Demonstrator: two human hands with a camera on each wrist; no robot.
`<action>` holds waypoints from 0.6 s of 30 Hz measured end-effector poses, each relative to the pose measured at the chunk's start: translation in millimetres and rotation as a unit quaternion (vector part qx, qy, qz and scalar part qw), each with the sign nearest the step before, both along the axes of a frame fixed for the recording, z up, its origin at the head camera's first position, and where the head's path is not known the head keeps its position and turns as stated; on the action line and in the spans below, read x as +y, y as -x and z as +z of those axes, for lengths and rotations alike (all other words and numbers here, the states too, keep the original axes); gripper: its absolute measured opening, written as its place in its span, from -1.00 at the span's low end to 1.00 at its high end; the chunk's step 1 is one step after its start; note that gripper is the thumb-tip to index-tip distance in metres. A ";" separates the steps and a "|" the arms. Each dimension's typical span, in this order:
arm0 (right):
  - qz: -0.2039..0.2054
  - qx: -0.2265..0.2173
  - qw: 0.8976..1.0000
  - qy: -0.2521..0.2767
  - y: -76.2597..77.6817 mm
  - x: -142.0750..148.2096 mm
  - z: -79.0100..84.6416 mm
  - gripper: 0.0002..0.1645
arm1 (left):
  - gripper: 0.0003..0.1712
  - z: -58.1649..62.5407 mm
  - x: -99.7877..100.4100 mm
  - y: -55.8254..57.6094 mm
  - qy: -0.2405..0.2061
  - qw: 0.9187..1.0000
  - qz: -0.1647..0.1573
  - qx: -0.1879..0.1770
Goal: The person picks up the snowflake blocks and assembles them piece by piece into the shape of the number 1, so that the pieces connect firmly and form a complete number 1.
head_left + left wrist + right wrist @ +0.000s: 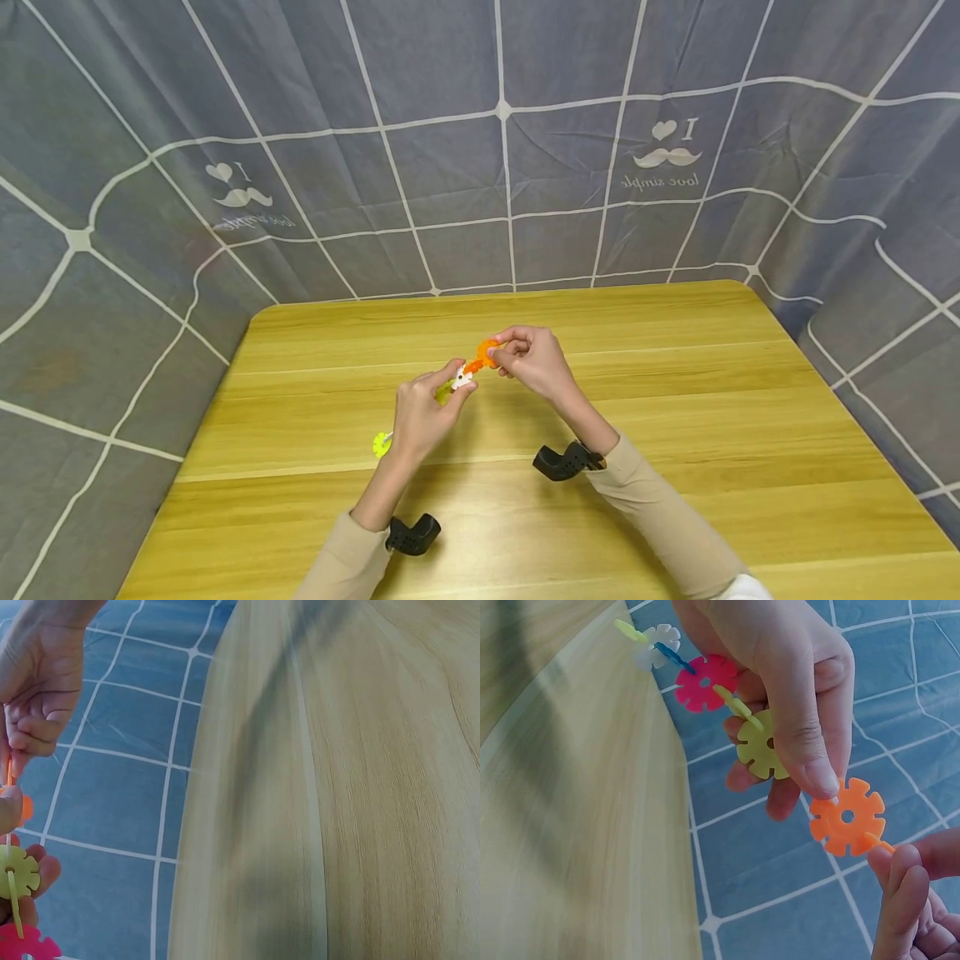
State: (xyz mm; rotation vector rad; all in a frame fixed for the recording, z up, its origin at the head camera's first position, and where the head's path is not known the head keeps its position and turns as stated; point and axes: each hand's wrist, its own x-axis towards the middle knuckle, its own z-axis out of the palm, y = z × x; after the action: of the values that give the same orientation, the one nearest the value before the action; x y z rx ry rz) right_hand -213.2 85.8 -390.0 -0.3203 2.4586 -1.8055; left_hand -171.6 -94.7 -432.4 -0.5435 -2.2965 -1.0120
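Note:
A chain of notched plastic discs runs between the two hands, above the table. My left hand (427, 412) pinches it beside a white disc (461, 377), thumb at the edge of an orange disc (847, 817). My right hand (534, 360) pinches another orange disc (487, 353) at the chain's end, slotted into the first. Behind the left fingers, the chain continues with a yellow disc (761, 746), a pink disc (705, 682), a blue disc (673, 656), a pale disc (658, 645) and a yellow-green disc (631, 631). The left fingers hide part of the chain.
Beneath both hands lies a wood-grain table (675, 400). A grey curtain (450, 175) with white grid lines hangs behind it and along both sides. Each wrist wears a black camera mount (414, 535).

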 end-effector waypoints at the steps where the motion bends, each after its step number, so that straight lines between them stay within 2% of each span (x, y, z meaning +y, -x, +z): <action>1: 0.000 0.001 1.000 0.000 -0.2 0.0 -0.2 -0.79 | -0.61 -0.3 0.1 -0.2 -0.001 1.000 0.000 -0.002; 18: -0.005 0.003 1.000 -0.007 -4.3 -0.6 -1.9 -0.80 | -0.61 -4.1 3.1 -3.3 -0.016 0.999 -0.008 -0.033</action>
State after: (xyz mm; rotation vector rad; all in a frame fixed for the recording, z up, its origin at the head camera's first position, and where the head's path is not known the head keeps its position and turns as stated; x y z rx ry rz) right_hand -208.9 85.2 -391.8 -0.3136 2.4801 -1.7944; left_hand -168.3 -91.6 -436.5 -0.5245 -2.3325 -1.0873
